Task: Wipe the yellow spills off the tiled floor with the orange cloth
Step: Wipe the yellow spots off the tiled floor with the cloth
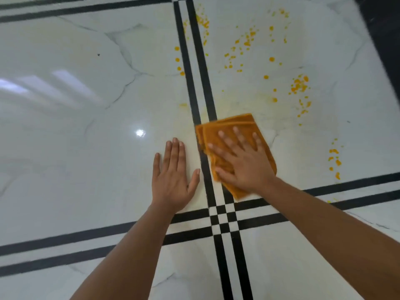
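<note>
A folded orange cloth (229, 126) lies on the white marble tiled floor (86, 83), just right of the double black line. My right hand (242, 159) presses flat on the cloth with fingers spread and straight. My left hand (173, 180) rests palm down on the bare floor just left of the line, fingers straight. Yellow spills (244, 42) dot the tile beyond the cloth, with more yellow drops (299, 85) to the right, others (334, 158) at the far right, and a few (178, 61) left of the line. A faint yellowish smear (244, 102) lies just beyond the cloth.
Double black stripes (202, 61) run away from me and cross another pair (86, 237) near my forearms. A dark surface (383, 29) borders the floor at the top right. A bright light reflection (140, 133) shows on the left tile.
</note>
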A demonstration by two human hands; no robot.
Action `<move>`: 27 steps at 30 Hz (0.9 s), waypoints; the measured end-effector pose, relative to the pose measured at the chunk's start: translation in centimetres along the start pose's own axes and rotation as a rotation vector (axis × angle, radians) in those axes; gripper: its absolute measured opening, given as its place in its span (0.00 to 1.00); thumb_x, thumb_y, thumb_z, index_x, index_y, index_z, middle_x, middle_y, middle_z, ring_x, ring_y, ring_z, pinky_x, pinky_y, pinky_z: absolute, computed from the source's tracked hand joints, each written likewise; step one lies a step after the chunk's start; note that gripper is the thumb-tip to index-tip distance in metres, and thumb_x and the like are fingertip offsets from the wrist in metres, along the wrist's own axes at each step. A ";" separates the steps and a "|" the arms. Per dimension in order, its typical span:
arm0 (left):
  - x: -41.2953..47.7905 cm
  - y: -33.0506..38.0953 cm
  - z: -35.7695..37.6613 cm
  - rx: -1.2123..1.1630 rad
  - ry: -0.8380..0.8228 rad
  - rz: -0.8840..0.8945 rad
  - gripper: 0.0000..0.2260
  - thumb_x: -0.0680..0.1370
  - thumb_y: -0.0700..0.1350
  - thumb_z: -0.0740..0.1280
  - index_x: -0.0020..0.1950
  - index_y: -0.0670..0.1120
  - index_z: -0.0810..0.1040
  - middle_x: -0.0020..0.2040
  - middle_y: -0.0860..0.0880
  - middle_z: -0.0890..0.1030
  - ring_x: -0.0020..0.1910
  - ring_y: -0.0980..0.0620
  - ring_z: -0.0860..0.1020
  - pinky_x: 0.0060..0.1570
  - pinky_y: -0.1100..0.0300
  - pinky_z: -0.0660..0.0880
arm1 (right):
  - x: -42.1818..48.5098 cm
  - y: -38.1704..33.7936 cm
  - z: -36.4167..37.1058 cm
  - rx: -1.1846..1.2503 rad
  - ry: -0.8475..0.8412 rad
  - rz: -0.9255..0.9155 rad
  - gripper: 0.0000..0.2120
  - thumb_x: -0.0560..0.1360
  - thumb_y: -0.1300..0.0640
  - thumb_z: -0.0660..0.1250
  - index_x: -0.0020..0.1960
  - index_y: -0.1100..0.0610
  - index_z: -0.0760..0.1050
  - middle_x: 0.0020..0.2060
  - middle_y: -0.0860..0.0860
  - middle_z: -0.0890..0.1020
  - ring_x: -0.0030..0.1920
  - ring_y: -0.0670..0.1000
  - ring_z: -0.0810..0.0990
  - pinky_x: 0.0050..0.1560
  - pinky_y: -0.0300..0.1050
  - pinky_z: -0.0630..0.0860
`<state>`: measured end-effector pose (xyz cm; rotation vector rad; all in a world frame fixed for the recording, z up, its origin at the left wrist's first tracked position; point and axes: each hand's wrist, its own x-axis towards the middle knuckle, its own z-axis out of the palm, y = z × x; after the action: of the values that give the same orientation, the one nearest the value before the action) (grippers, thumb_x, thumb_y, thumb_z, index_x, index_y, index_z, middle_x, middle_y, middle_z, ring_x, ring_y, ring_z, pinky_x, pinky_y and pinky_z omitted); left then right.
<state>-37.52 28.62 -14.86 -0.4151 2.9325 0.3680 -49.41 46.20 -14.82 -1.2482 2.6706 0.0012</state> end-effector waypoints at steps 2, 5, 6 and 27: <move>-0.6 0.0 0.1 0.008 -0.002 -0.013 0.33 0.77 0.61 0.42 0.75 0.42 0.45 0.75 0.46 0.44 0.75 0.49 0.43 0.71 0.51 0.39 | 3.9 -0.5 -0.7 0.035 0.011 0.188 0.30 0.74 0.33 0.41 0.73 0.38 0.42 0.76 0.48 0.48 0.75 0.58 0.45 0.69 0.65 0.41; -0.8 -0.6 0.0 0.008 0.008 -0.029 0.33 0.76 0.61 0.41 0.75 0.43 0.43 0.75 0.47 0.41 0.74 0.50 0.41 0.71 0.51 0.37 | 3.7 -3.1 -0.2 0.035 0.043 0.138 0.30 0.75 0.33 0.43 0.74 0.39 0.44 0.76 0.48 0.48 0.75 0.58 0.44 0.69 0.66 0.43; -1.0 -0.9 -0.1 0.005 0.012 -0.035 0.33 0.76 0.62 0.41 0.75 0.43 0.44 0.75 0.47 0.42 0.74 0.50 0.41 0.71 0.51 0.38 | 1.8 -3.4 0.4 0.011 0.025 0.038 0.30 0.75 0.33 0.43 0.74 0.40 0.45 0.76 0.48 0.49 0.75 0.58 0.45 0.69 0.66 0.43; 2.8 -4.1 -1.2 -0.041 0.085 -0.123 0.34 0.76 0.62 0.41 0.76 0.43 0.45 0.75 0.48 0.43 0.74 0.52 0.40 0.71 0.55 0.36 | 4.2 -3.6 -0.4 -0.012 0.000 -0.109 0.30 0.75 0.34 0.42 0.75 0.42 0.45 0.76 0.47 0.51 0.75 0.56 0.47 0.70 0.65 0.46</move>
<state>-39.11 23.81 -15.15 -0.6283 2.9663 0.4037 -49.31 40.66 -14.87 -1.3952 2.6023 0.0018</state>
